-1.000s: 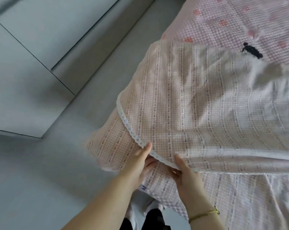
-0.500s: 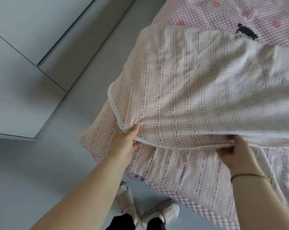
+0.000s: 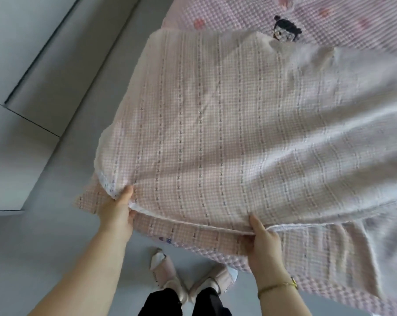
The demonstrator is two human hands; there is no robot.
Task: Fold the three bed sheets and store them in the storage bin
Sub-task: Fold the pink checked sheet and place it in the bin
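Pink-and-white gingham, thin and a bit crinkly, with raised woven stripes running lengthwise and tiny dark cross-stitches along them: that's the bed sheet [image 3: 215, 133] I've got hold of. It's doubled over on the near-left corner of the bed. The top layer billows up in soft folds, and the bottom layer lies flat and hangs a little over the bed's edge. A narrow white lace trim [image 3: 106, 185] runs down the left border.

Both my forearms come in bare from the bottom of the view. My left hand [image 3: 117, 208] pinches the sheet's near-left corner right at the lace, thumb on top and fingers tucked underneath. My right hand [image 3: 263, 242] grips the near hem further along, thumb lying over the edge and fingers curled below it. The hem is pulled fairly straight between the two.

Count-wise it's one sheet in two layers, two hands on it, and one thin gold bracelet [image 3: 277, 286] on my right wrist. Two pale slippers [image 3: 163, 272] are on the smooth grey floor [image 3: 33, 258]. Under the sheet there's a puffy waffle-textured pink bed cover [image 3: 341, 26] with one dark-haired cartoon figure [image 3: 284, 30] stitched on it. Flat pale-grey cabinet panels [image 3: 10, 42] sit upper left.
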